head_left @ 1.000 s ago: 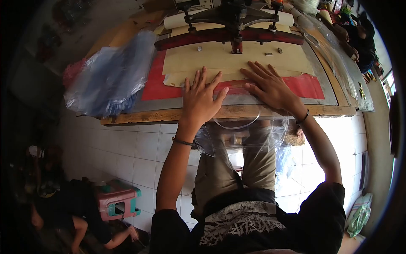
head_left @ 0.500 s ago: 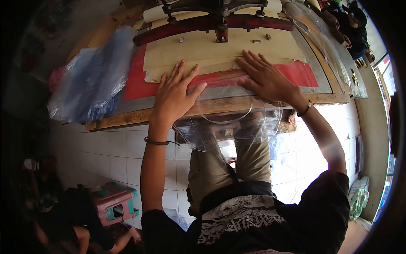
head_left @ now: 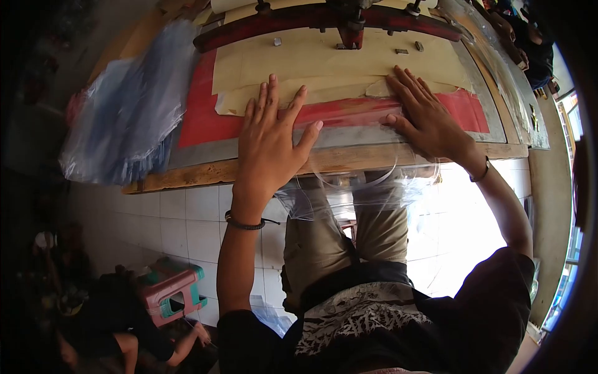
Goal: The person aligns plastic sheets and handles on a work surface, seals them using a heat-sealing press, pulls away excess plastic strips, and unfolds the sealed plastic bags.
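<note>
My left hand (head_left: 271,137) lies flat with its fingers spread, fingertips at the lower edge of a tan sheet (head_left: 336,62). On the right, my right hand (head_left: 427,118) rests palm down, fingers stretched over the same edge. Beneath the tan sheet is a red sheet (head_left: 208,112). Clear plastic (head_left: 367,190) with a curved strip lies under and between my hands and hangs over the table's front edge. Above the tan sheet stands a press with a dark red bar (head_left: 280,28). Small metal pieces (head_left: 277,42) sit on the sheet.
A stack of clear bluish plastic (head_left: 134,106) overhangs the table's left side. The wooden table edge (head_left: 187,176) runs across. At the lower left, a person in dark clothes (head_left: 112,311) is beside a pink and green stool (head_left: 171,290). Another person (head_left: 536,53) is at upper right.
The camera view has shifted, so the press bar sits higher in view. My hands stay spread over the sheets, slightly farther apart than one second ago, and the hanging plastic has moved a little.
</note>
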The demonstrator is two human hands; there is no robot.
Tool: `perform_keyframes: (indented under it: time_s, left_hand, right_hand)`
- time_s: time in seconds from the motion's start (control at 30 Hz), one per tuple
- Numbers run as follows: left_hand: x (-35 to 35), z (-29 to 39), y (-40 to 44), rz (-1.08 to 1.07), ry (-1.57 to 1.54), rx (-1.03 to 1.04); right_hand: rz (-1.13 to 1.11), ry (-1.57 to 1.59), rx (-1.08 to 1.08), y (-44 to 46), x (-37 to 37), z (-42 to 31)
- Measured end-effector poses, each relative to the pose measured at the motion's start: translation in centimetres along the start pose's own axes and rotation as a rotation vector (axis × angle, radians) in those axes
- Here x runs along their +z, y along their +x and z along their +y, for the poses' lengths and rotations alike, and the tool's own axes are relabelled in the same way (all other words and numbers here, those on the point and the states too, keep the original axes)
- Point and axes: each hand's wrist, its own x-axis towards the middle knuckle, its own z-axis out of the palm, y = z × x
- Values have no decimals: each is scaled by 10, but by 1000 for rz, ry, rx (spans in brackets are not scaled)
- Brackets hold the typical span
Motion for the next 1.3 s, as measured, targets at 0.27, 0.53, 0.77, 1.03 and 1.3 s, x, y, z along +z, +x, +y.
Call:
perform_keyframes:
  time_s: [0.27, 0.53, 0.77, 1.03, 1.3]
  left_hand:
    - [5, -3, -2, -6, -13, 41]
    - [10, 25, 13, -85, 65, 18]
    - [10, 24, 12, -66, 30, 8]
    - [-2, -20, -34, 272, 68, -307]
    - [-8, -9, -38, 235, 219, -434]
  right_hand:
    - [-123, -87, -14, 6, -3, 4]
    - [-168, -131, -33, 15, -19, -11]
    - [-98, -57, -141, 15, 2, -33]
    - [160, -23, 96, -21, 2, 11]
    - [272, 215, 166, -25, 3, 6]
